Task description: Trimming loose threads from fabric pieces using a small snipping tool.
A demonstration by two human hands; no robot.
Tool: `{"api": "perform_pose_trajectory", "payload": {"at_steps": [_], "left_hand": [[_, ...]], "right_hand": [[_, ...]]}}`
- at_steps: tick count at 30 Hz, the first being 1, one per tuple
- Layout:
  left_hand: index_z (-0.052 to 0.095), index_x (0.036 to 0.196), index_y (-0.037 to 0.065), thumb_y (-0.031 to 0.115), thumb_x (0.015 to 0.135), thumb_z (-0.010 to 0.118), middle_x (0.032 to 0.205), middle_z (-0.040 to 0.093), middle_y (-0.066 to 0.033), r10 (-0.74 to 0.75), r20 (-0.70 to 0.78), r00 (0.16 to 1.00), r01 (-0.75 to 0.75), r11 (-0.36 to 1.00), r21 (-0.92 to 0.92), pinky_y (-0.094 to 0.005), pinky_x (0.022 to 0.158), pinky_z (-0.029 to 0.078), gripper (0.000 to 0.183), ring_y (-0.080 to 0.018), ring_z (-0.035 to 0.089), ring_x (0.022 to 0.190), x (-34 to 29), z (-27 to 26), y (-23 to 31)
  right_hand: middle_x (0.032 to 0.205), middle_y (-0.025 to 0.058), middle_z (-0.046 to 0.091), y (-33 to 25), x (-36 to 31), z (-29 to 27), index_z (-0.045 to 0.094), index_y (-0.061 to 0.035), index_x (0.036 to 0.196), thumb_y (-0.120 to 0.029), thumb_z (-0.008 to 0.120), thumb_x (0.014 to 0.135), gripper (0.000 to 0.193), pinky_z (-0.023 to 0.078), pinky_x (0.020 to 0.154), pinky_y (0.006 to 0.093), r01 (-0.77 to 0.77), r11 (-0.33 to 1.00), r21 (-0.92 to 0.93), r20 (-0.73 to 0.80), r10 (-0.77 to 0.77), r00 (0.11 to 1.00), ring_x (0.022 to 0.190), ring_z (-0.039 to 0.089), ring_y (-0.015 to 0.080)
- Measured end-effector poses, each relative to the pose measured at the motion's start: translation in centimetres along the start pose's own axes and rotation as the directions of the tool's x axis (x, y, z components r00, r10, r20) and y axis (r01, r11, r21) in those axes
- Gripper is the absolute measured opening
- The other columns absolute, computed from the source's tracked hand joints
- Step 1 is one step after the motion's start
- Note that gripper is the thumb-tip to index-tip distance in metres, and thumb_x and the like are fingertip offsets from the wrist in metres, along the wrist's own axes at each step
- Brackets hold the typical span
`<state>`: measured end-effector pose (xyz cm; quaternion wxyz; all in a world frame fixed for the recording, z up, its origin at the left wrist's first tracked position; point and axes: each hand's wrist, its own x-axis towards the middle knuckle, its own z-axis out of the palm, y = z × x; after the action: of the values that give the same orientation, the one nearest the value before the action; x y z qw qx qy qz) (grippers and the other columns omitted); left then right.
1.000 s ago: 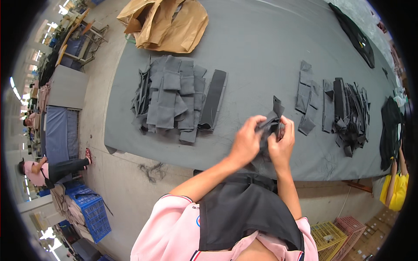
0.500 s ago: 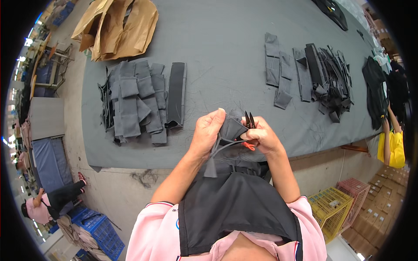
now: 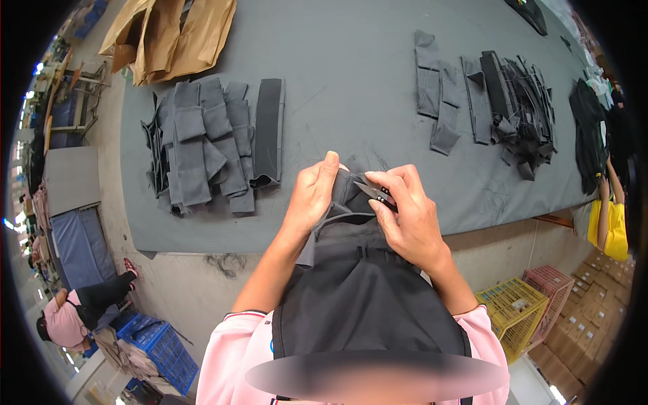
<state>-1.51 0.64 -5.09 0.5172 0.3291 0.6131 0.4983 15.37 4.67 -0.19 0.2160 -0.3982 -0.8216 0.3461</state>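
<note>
Dark grey fabric piece [image 3: 347, 196], grey table [image 3: 351, 81], brown paper [image 3: 175, 34], yellow crate [image 3: 516, 310]

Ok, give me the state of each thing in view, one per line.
left hand: pinching the dark fabric piece, held up
right hand: holding small snips against the fabric; blades open or closed, cannot tell
left fabric stack: flat, overlapping
right fabric pile: loose, jumbled
brown paper: crumpled

Two hands [image 3: 314, 196], perhaps three fabric stacks [image 3: 202, 145]

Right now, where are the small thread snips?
In the head view, the thread snips sit in the right hand, just right of centre, against the dark fabric piece that the left hand grips, above the grey table's near edge.
</note>
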Motion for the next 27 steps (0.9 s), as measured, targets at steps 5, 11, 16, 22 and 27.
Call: {"api": "perform_pose_trajectory", "payload": {"at_steps": [5,11,16,22,27], "left_hand": [[0.064,0.083,0.001,0.043,0.099,0.039,0.074,0.058,0.0017,-0.046,0.035,0.998,0.046,0.999,-0.005,-0.0203,0.062,0.041,0.051,-0.0051,0.048,0.067,-0.2,-0.3,0.0],[0.063,0.084,0.001,0.041,0.099,0.039,0.073,0.057,0.0020,-0.094,0.063,0.994,0.095,0.995,-0.028,-0.0200,0.062,0.041,0.049,-0.0047,0.048,0.068,-0.3,0.0,0.2],[0.063,0.084,0.001,0.041,0.099,0.039,0.073,0.057,0.0023,-0.063,0.057,0.996,0.064,0.998,-0.008,-0.0198,0.062,0.041,0.049,-0.0047,0.048,0.067,-0.4,0.1,0.4],[0.063,0.083,0.001,0.041,0.099,0.039,0.073,0.056,0.0025,-0.083,0.038,0.996,0.082,0.997,0.007,-0.0201,0.061,0.040,0.049,-0.0046,0.047,0.067,-0.4,0.0,0.3],[0.063,0.083,0.002,0.042,0.099,0.039,0.074,0.057,0.0018,-0.111,0.059,0.992,0.110,0.994,0.023,-0.0201,0.062,0.040,0.050,-0.0046,0.048,0.068,-0.5,-0.1,0.5]], "right_hand": [[0.088,0.0065,0.053,0.2,0.4,-0.1,0.059,-0.0058,0.105,-0.002,0.069,0.072,0.035,0.046,0.053,0.0312,0.140,0.986,-0.088,-0.013,-0.142,0.990,0.064,0.058,0.0200],[0.079,0.0049,0.053,0.3,0.3,0.5,0.061,-0.0036,0.103,-0.003,0.071,0.066,0.037,0.046,0.052,0.0305,0.213,0.963,-0.163,-0.093,-0.230,0.969,0.057,0.056,0.0178],[0.076,0.0048,0.053,0.4,0.0,1.3,0.062,-0.0035,0.101,-0.001,0.071,0.065,0.037,0.046,0.053,0.0309,0.258,0.929,-0.265,-0.190,-0.312,0.931,0.056,0.056,0.0185],[0.077,0.0051,0.053,0.6,-0.1,1.1,0.062,-0.0027,0.099,0.001,0.071,0.064,0.036,0.046,0.051,0.0298,0.198,0.977,-0.073,-0.277,-0.211,0.937,0.058,0.056,0.0193],[0.077,0.0051,0.054,0.4,-0.2,1.1,0.063,-0.0032,0.097,0.001,0.071,0.066,0.032,0.045,0.051,0.0288,0.246,0.950,-0.191,-0.197,-0.282,0.939,0.058,0.056,0.0190]]}}
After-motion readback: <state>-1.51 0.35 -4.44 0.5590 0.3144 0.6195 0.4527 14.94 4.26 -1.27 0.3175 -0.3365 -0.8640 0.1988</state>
